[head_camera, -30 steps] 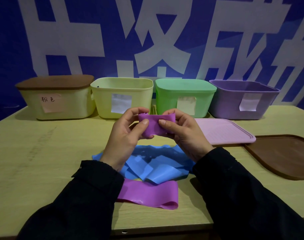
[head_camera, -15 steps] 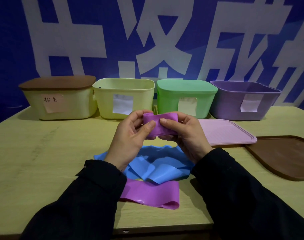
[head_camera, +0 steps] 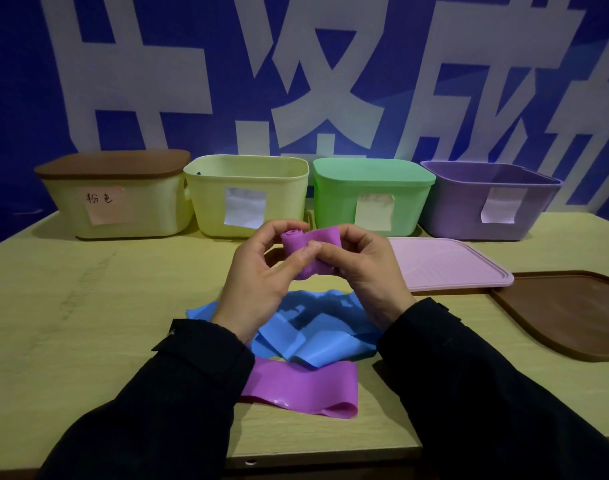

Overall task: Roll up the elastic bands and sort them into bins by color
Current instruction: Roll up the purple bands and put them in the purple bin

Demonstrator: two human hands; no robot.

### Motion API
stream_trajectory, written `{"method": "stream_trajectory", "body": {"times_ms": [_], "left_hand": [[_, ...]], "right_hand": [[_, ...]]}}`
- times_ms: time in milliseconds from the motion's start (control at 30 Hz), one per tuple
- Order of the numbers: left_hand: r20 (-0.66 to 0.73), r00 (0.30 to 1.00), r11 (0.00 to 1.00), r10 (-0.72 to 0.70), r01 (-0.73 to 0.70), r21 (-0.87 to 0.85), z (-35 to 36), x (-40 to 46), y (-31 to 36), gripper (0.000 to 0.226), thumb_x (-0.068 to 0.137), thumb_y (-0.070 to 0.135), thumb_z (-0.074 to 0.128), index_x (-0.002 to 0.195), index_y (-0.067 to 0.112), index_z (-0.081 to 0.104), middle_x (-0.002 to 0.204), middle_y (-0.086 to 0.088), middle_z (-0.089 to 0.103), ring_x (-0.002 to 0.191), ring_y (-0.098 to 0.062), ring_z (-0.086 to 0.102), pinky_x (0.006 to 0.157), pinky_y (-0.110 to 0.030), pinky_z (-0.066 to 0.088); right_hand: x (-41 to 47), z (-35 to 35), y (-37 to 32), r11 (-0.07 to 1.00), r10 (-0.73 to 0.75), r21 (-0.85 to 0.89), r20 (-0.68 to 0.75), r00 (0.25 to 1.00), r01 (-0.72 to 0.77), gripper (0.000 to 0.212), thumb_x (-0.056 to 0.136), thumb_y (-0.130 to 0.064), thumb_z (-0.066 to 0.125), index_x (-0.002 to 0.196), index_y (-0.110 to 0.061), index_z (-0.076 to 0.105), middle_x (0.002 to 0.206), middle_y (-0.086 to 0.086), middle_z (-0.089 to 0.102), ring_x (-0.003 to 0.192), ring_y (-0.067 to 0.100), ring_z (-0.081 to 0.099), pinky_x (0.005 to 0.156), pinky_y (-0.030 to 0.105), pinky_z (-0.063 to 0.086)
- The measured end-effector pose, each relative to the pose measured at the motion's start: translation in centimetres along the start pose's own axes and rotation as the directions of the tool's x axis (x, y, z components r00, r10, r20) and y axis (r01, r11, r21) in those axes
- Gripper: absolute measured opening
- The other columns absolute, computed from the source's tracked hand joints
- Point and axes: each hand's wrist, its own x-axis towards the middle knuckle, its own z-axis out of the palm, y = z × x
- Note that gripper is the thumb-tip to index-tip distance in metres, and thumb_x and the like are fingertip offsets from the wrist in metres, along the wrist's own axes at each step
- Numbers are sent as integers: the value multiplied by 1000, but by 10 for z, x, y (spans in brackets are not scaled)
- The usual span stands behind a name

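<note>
Above the middle of the pale wooden table (head_camera: 88, 306), both hands hold a purple elastic band rolled into a short tube (head_camera: 308, 249). The roll's long axis runs away from the person and tilts upward, so its spiral end faces up and towards the bins. The left hand (head_camera: 258, 275) curls its fingers over the far side of the roll with the thumb pressed on the near side; the right hand (head_camera: 361, 268) wraps the loose tail of the band, thumb meeting the left thumb on the roll.

Under the hands a crumpled heap of blue elastic bands (head_camera: 313, 330) lies on the table, and just nearer the person a flat purple elastic band (head_camera: 303, 389) lies with its length running left to right, partly under the blue heap and the left sleeve.

Along the back stand four bins in a row: a cream plastic bin with a brown lid and a handwritten label (head_camera: 123, 202), an open yellow-green plastic bin (head_camera: 247, 195), a green plastic bin with its green lid on (head_camera: 372, 195), and an open purple plastic bin (head_camera: 486, 202). In front of the purple bin a pink rectangular lid (head_camera: 448, 265) lies flat, and a brown lid (head_camera: 566, 313) lies beside it to the right
</note>
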Motion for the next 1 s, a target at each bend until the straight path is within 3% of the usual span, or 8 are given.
{"method": "stream_trajectory", "body": {"times_ms": [67, 267, 367, 533, 667, 733, 833, 1000], "left_hand": [[-31, 999, 999, -15, 13, -44, -2, 2, -1, 37, 83, 20, 79, 117, 22, 65, 100, -2, 72, 91, -21, 70, 78, -40, 62], [-61, 998, 1000, 28, -28, 1, -2, 2, 2, 27, 83, 19, 78, 108, 26, 69, 102, 3, 73, 93, -20, 70, 79, -39, 61], [-16, 1000, 998, 12, -13, -56, -2, 1, 3, 34, 84, 21, 73, 117, 24, 67, 104, 4, 73, 95, -18, 70, 78, -35, 60], [98, 994, 990, -46, 59, -130, -3, 0, -2, 38, 92, 18, 61, 130, 22, 61, 125, -6, 70, 119, -20, 65, 98, -36, 53], [71, 996, 993, -61, 68, -99, 1, -2, 0, 36, 89, 22, 74, 124, 17, 65, 116, -7, 72, 103, -16, 68, 89, -28, 56], [18, 1000, 998, -24, 25, -57, 2, -2, 2, 37, 81, 25, 78, 116, 19, 68, 108, -5, 73, 93, -12, 68, 80, -23, 56], [-18, 999, 995, -34, 32, -99, 2, -1, 3, 45, 73, 27, 80, 116, 19, 67, 106, -6, 76, 94, -12, 69, 80, -22, 56], [-63, 998, 993, 4, -11, -115, 1, -1, 4, 39, 67, 31, 86, 102, 22, 72, 101, 2, 75, 93, -11, 69, 80, -24, 55]], "right_hand": [[0, -1, -4, 996, 45, 69, 53, 998, -49, 14, 79, -4, 72, 93, -2, 70, 84, 11, 74, 74, 19, 71, 70, 29, 60], [2, -7, -8, 999, 40, 22, -54, 998, -39, 13, 79, -4, 76, 91, -5, 73, 80, 5, 75, 69, 14, 69, 62, 22, 56], [2, -5, -6, 999, 37, -8, -42, 998, -38, 12, 78, -7, 77, 89, -9, 73, 79, 3, 74, 71, 13, 67, 63, 22, 54], [2, -5, -6, 998, -7, -67, -36, 999, 5, 21, 67, -16, 83, 83, -14, 70, 79, 6, 70, 71, 15, 63, 62, 22, 50], [0, -2, 0, 997, -15, -76, 4, 1000, 16, 17, 76, -6, 79, 88, -5, 68, 80, 15, 66, 73, 23, 62, 71, 33, 52], [0, -3, 1, 999, 14, -34, 47, 999, -13, 18, 75, -9, 79, 90, -5, 70, 83, 16, 69, 78, 28, 65, 79, 41, 52], [1, -7, -3, 995, 78, 50, 124, 989, -84, 28, 69, -16, 84, 92, -5, 73, 87, 15, 73, 80, 28, 69, 89, 47, 51], [1, -8, -8, 979, 134, 133, 147, 980, -154, 20, 70, -13, 81, 87, -11, 72, 82, 5, 72, 74, 15, 69, 68, 22, 56]]}}
